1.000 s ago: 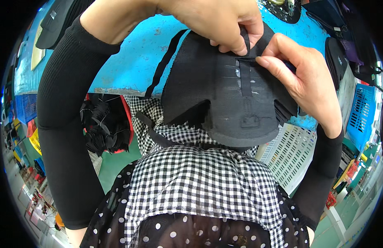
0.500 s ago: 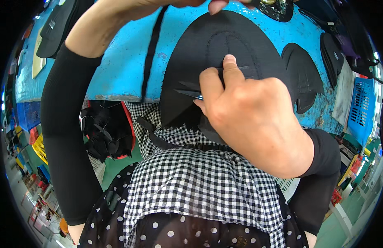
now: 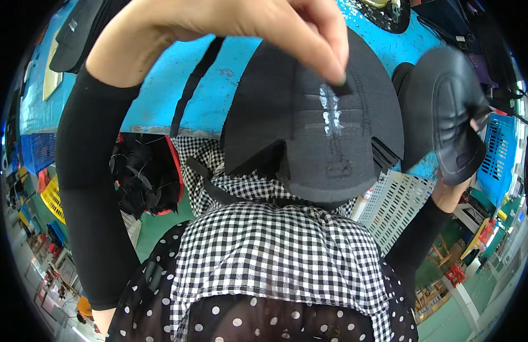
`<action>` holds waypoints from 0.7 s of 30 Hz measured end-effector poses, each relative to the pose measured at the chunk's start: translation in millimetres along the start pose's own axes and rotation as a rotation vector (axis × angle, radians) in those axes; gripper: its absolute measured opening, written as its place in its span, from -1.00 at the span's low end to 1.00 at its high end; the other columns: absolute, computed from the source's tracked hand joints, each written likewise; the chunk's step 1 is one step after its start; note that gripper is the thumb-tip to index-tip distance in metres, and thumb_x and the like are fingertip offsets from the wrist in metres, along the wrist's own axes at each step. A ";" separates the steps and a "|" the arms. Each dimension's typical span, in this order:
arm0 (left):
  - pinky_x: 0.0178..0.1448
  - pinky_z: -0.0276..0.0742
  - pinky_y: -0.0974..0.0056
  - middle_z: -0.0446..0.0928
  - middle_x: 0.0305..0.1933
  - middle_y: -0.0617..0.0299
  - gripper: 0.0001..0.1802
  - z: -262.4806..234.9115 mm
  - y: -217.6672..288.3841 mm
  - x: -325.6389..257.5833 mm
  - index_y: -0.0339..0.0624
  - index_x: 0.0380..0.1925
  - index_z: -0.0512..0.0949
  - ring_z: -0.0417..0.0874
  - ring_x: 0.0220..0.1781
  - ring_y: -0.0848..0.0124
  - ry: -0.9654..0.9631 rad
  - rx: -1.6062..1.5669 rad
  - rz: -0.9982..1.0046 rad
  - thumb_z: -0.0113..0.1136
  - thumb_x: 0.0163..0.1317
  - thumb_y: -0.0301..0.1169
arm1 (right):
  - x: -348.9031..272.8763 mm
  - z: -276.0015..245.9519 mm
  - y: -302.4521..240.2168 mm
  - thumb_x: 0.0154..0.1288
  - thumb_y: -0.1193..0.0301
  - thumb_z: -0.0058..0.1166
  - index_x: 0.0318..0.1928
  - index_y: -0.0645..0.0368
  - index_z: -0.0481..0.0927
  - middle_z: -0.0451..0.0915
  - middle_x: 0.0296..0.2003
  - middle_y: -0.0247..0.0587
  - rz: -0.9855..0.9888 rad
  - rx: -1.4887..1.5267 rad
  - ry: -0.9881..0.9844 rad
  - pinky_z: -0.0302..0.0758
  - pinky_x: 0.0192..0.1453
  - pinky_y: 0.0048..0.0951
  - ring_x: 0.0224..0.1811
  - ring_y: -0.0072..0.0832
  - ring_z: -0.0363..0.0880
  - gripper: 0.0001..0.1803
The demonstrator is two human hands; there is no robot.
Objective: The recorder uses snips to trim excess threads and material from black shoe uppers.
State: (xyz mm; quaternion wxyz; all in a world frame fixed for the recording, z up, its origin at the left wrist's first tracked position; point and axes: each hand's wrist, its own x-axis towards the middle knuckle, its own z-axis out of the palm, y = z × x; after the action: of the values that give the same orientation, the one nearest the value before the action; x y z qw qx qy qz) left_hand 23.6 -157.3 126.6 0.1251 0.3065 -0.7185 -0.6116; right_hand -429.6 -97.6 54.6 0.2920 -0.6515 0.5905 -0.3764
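- The blue worktable (image 3: 161,97) stretched across the top of the view, with the person's checked apron (image 3: 275,256) filling the lower middle.
- A large black foam-backed panel (image 3: 298,131), rounded like a cap front with stitched lines and a white chalky streak down its middle, hung in front of the table edge, above the apron.
- The left hand (image 3: 235,23) came in from the top, its fingertips (image 3: 332,62) pinched together on a small dark tab at the panel's upper centre, just by the white streak.
- A second black piece, a moulded shoe-like part (image 3: 452,125), was held up to the right, apart from the panel.
- The right hand (image 3: 475,122) was almost wholly behind that piece; I judged it closed on it, though only a fingertip showed.
- To do this well, I would say keep the pinch right on the tab, pull along the stitch line, and let the panel hang flat.
- Hard to make out: what the tab was, the panel's far side, and the dark heap in the red bin (image 3: 144,176).
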 end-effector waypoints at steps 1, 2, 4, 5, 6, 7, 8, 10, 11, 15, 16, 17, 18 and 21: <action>-0.17 0.47 0.46 0.68 -0.33 0.35 -0.81 5.6 -0.5 -2.0 -0.21 -0.30 0.70 0.59 -0.30 0.59 -0.048 0.015 0.060 0.31 0.21 -0.32 | -7.6 11.8 5.7 0.38 0.43 0.05 0.19 0.30 0.46 0.58 0.07 -0.02 -0.005 0.018 -0.016 0.53 0.11 -0.40 0.02 -0.38 0.63 -0.59; -0.17 0.47 0.46 0.68 -0.33 0.35 -0.81 9.9 6.2 -2.9 -0.21 -0.30 0.70 0.59 -0.30 0.59 -0.036 0.017 0.042 0.31 0.21 -0.32 | -16.3 24.9 8.3 0.43 0.40 0.01 0.16 0.26 0.46 0.60 0.02 -0.06 0.182 0.329 0.215 0.53 -0.07 -0.45 -0.15 -0.44 0.62 -0.64; -0.13 0.49 0.42 0.68 -0.32 0.31 -0.80 15.9 21.6 1.6 -0.21 -0.31 0.70 0.61 -0.27 0.54 -0.166 0.276 0.050 0.27 0.20 -0.31 | -34.7 11.9 25.5 0.50 0.33 -0.06 0.10 0.21 0.47 0.60 -0.07 -0.17 0.383 0.642 0.293 0.38 -0.38 -0.57 -0.45 -0.60 0.47 -0.71; -0.13 0.49 0.42 0.68 -0.32 0.31 -0.80 15.5 21.8 5.0 -0.21 -0.31 0.70 0.61 -0.27 0.54 -0.177 0.270 0.052 0.27 0.20 -0.31 | -38.9 -7.4 40.1 0.53 0.30 -0.09 0.06 0.19 0.47 0.58 -0.11 -0.22 0.388 0.661 0.127 0.23 -0.52 -0.62 -0.57 -0.69 0.33 -0.73; -0.12 0.50 0.40 0.68 -0.31 0.28 -0.80 15.9 24.2 5.7 -0.22 -0.30 0.70 0.62 -0.26 0.50 -0.199 0.270 0.010 0.26 0.20 -0.31 | -38.8 2.7 37.8 0.55 0.28 -0.12 -0.01 0.17 0.45 0.48 -0.30 -0.33 0.457 0.604 0.375 -0.04 -0.57 -0.62 -0.63 -0.75 0.04 -0.77; -0.12 0.50 0.39 0.68 -0.30 0.26 -0.79 15.8 27.0 6.9 -0.22 -0.30 0.70 0.63 -0.25 0.46 -0.221 0.270 -0.034 0.24 0.20 -0.31 | -39.8 2.4 36.6 0.55 0.28 -0.12 -0.01 0.17 0.45 0.48 -0.30 -0.33 0.462 0.608 0.376 -0.04 -0.57 -0.62 -0.63 -0.75 0.04 -0.77; -0.12 0.50 0.39 0.68 -0.30 0.26 -0.79 4.7 27.2 28.4 -0.22 -0.30 0.70 0.63 -0.25 0.46 -0.224 0.271 -0.039 0.24 0.20 -0.31 | -39.1 0.4 32.8 0.55 0.29 -0.13 0.00 0.18 0.43 0.41 -0.35 -0.36 0.417 0.641 0.366 -0.03 -0.57 -0.62 -0.63 -0.74 0.06 -0.77; -0.12 0.51 0.37 0.68 -0.30 0.22 -0.80 -26.0 19.2 88.6 -0.24 -0.29 0.69 0.64 -0.25 0.41 -0.916 -0.366 -0.892 0.23 0.20 -0.35 | -29.8 8.7 5.6 0.56 0.30 -0.16 0.00 0.17 0.40 0.24 -0.48 -0.41 0.367 0.643 0.307 -0.01 -0.58 -0.61 -0.64 -0.73 0.07 -0.79; -0.12 0.51 0.37 0.68 -0.30 0.22 -0.80 -18.0 17.6 73.8 -0.24 -0.29 0.69 0.64 -0.25 0.41 -0.921 -0.363 -0.899 0.23 0.20 -0.35 | -24.9 16.4 -8.2 0.56 0.30 -0.16 0.00 0.17 0.40 0.24 -0.48 -0.41 0.372 0.648 0.312 -0.01 -0.58 -0.61 -0.64 -0.73 0.07 -0.79; -0.13 0.51 0.35 0.68 -0.30 0.19 -0.81 2.4 15.8 23.7 -0.26 -0.28 0.68 0.63 -0.27 0.39 -0.374 0.053 -0.098 0.21 0.22 -0.37 | -9.6 63.7 -76.6 0.53 0.44 -0.17 0.02 0.20 0.38 0.34 -0.44 -0.37 0.064 0.484 -0.100 0.11 -0.53 -0.67 -0.57 -0.72 0.18 -0.84; -0.14 0.51 0.34 0.68 -0.31 0.18 -0.81 2.4 15.8 24.0 -0.27 -0.28 0.68 0.63 -0.27 0.39 -0.391 0.063 -0.121 0.21 0.22 -0.38 | -9.3 75.7 -88.5 0.48 0.50 -0.12 0.01 0.22 0.39 0.37 -0.42 -0.35 0.010 0.430 -0.186 0.18 -0.51 -0.66 -0.56 -0.70 0.25 -0.84; -0.14 0.51 0.34 0.68 -0.31 0.18 -0.81 3.4 14.1 26.2 -0.27 -0.28 0.68 0.63 -0.27 0.39 -0.404 0.065 -0.112 0.21 0.22 -0.38 | -10.2 82.9 -99.3 0.43 0.57 -0.08 0.01 0.23 0.40 0.40 -0.40 -0.34 -0.038 0.365 -0.257 0.25 -0.49 -0.65 -0.55 -0.69 0.31 -0.82; -0.15 0.51 0.34 0.68 -0.31 0.17 -0.81 5.4 10.7 25.7 -0.27 -0.28 0.68 0.63 -0.28 0.39 -0.383 0.074 0.005 0.21 0.22 -0.38 | -6.6 90.5 -111.6 0.32 0.65 0.01 -0.08 0.25 0.47 0.44 -0.36 -0.30 -0.133 0.308 -0.384 0.36 -0.42 -0.61 -0.49 -0.65 0.44 -0.81; -0.17 0.50 0.34 0.67 -0.33 0.17 -0.81 5.6 9.6 18.4 -0.26 -0.28 0.67 0.62 -0.29 0.39 -0.341 0.101 0.120 0.21 0.21 -0.39 | 9.5 111.5 -137.5 0.19 0.64 0.14 -0.33 0.30 0.54 0.54 -0.39 -0.27 -0.186 0.175 -0.644 0.41 -0.39 -0.58 -0.46 -0.58 0.55 -0.95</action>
State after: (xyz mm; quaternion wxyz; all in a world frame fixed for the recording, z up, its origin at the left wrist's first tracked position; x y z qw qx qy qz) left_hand 3.3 -163.1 130.9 0.0224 0.1608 -0.7763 -0.6091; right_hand -260.8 -95.9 108.5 0.4827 -0.7603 0.3713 -0.2258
